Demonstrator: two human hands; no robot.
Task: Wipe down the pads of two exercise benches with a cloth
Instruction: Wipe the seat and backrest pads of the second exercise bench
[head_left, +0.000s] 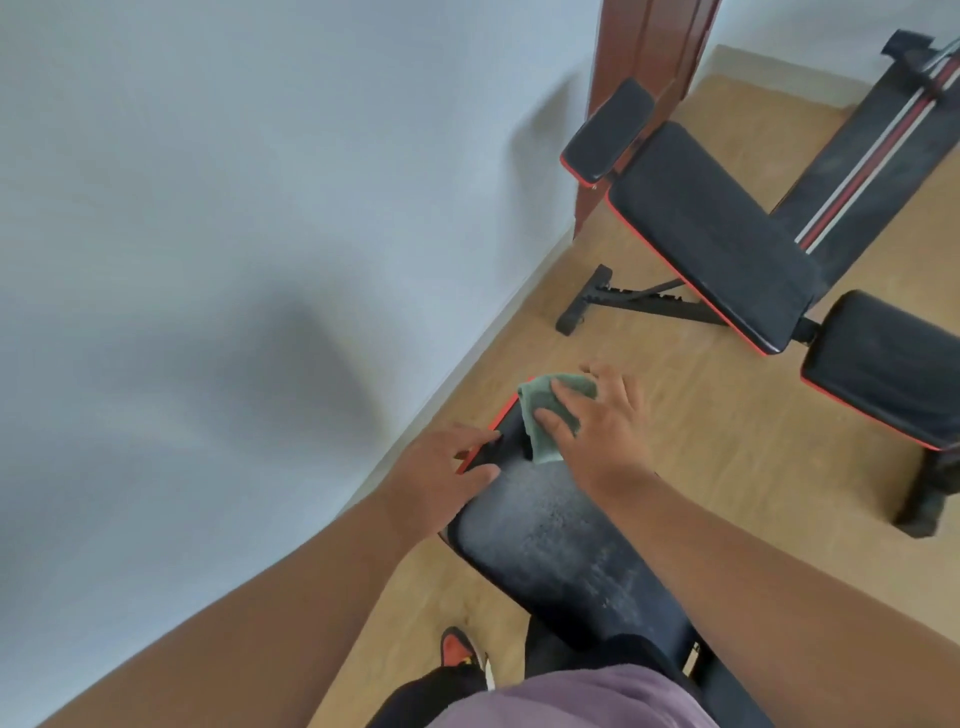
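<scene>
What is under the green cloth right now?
The near bench's black pad, red edge showing beside the cloth. The right hand presses flat on top. The patch directly beneath is covered.

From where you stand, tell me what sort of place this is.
Probably a home workout room: a near bench and a second bench, both black-padded with red trim, stand on a wood-look floor beside a wall and wooden door frame.
</scene>
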